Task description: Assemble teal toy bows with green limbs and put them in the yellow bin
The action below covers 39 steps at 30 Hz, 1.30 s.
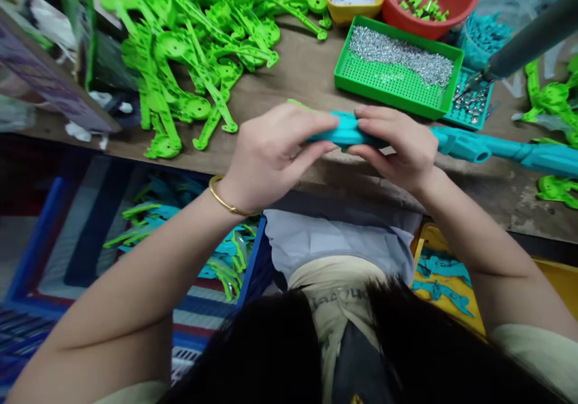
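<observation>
Both hands grip a long turquoise plastic piece (346,128) shaped like part of a toy gun, held just above the table's front edge. My left hand (273,151) pinches its left end between thumb and fingers. Close beside it, my right hand (401,142) is closed around the piece with thumb below and fingers on top. Turquoise plastic (469,145) runs on to the right past that hand, seemingly the same piece, though the hand hides the join. A bit of bright green plastic (300,104) shows behind my left fingers.
Green plastic parts (194,49) are heaped at the back left. A green tray (383,94) of small screws, a red bowl (433,21) and a yellow bin (354,12) stand behind. A dark screwdriver-like tool (533,37) slants in at right. Crates (36,235) sit below the table.
</observation>
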Each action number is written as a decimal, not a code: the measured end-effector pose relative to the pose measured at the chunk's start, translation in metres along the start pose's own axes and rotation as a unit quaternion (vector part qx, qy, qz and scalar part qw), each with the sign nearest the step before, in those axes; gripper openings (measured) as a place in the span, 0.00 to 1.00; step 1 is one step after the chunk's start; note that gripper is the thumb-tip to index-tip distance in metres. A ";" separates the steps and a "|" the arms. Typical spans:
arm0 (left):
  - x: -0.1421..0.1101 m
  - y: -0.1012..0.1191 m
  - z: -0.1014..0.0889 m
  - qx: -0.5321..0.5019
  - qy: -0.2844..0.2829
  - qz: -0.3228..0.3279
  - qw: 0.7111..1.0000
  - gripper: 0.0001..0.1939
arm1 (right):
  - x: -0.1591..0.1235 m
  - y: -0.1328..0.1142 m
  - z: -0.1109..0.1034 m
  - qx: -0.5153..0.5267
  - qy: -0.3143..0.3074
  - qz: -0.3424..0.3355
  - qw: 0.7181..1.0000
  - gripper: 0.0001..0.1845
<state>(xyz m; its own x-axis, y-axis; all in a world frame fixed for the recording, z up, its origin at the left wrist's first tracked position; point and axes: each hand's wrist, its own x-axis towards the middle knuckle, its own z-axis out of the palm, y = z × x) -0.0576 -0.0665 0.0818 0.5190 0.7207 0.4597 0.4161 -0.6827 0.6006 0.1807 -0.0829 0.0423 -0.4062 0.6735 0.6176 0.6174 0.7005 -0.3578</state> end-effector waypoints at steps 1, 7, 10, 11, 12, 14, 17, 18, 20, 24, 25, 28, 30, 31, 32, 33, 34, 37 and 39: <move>-0.001 -0.001 0.001 0.006 -0.007 0.020 1.000 0.13 | 0.000 -0.001 0.000 -0.001 0.000 0.003 1.000 0.19; -0.006 0.002 0.017 -0.022 0.055 0.008 0.998 0.08 | -0.002 -0.006 0.000 -0.003 0.057 -0.050 0.997 0.13; -0.016 0.013 0.026 -0.163 0.103 -0.131 0.972 0.14 | -0.009 -0.008 0.002 0.006 0.094 -0.095 0.991 0.17; -0.021 0.017 0.029 -0.234 0.095 -0.196 0.948 0.15 | -0.013 -0.009 0.003 0.004 0.099 -0.112 0.989 0.19; -0.026 0.021 0.031 -0.304 0.077 -0.259 0.913 0.16 | -0.016 -0.011 0.003 0.001 0.096 -0.126 0.987 0.20; -0.037 0.027 0.036 -0.409 0.041 -0.351 0.841 0.17 | -0.022 -0.016 0.003 0.005 0.063 -0.133 0.989 0.19; -0.053 0.034 0.045 -0.461 0.049 -0.393 0.794 0.19 | -0.016 -0.027 -0.003 0.028 -0.018 -0.044 0.998 0.14; -0.059 0.036 0.048 -0.465 0.058 -0.392 0.791 0.19 | -0.010 -0.031 -0.005 0.029 -0.037 0.017 0.999 0.14; -0.070 0.042 0.055 -0.466 0.062 -0.386 0.794 0.17 | 0.009 -0.038 -0.006 0.038 -0.076 0.159 0.984 0.17; -0.090 0.054 0.066 -0.440 0.049 -0.357 0.822 0.11 | 0.045 -0.043 -0.001 0.152 -0.243 0.328 0.900 0.26; -0.094 0.056 0.067 -0.430 0.046 -0.344 0.834 0.10 | 0.050 -0.044 0.000 0.179 -0.267 0.353 0.879 0.24; -0.102 0.058 0.068 -0.374 0.051 -0.291 0.879 0.07 | 0.056 -0.046 -0.001 0.252 -0.251 0.439 0.825 0.21; -0.104 0.057 0.067 -0.322 0.068 -0.248 0.911 0.07 | 0.055 -0.047 -0.007 0.297 -0.208 0.488 0.794 0.20; -0.104 0.056 0.066 -0.296 0.079 -0.227 0.924 0.08 | 0.054 -0.048 -0.011 0.310 -0.192 0.502 0.784 0.19; -0.104 0.055 0.066 -0.275 0.088 -0.207 0.935 0.08 | 0.052 -0.048 -0.015 0.315 -0.181 0.510 0.780 0.18; -0.103 0.054 0.065 -0.259 0.095 -0.189 0.943 0.08 | 0.051 -0.047 -0.018 0.315 -0.174 0.513 0.779 0.17; -0.102 0.053 0.065 -0.248 0.100 -0.174 0.948 0.08 | 0.050 -0.047 -0.021 0.312 -0.171 0.512 0.782 0.17; -0.098 0.051 0.061 -0.240 0.100 -0.148 0.954 0.09 | 0.045 -0.043 -0.026 0.307 -0.167 0.498 0.794 0.15; -0.094 0.049 0.057 -0.238 0.079 -0.138 0.958 0.09 | 0.041 -0.041 -0.025 0.307 -0.161 0.485 0.803 0.14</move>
<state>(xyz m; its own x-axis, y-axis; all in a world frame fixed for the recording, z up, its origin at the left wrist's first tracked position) -0.0430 -0.1750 0.0306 0.3034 0.9010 0.3100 0.1154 -0.3577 0.9267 0.1554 -0.0894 0.1000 -0.1483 0.9292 -0.3385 0.3410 -0.2732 -0.8995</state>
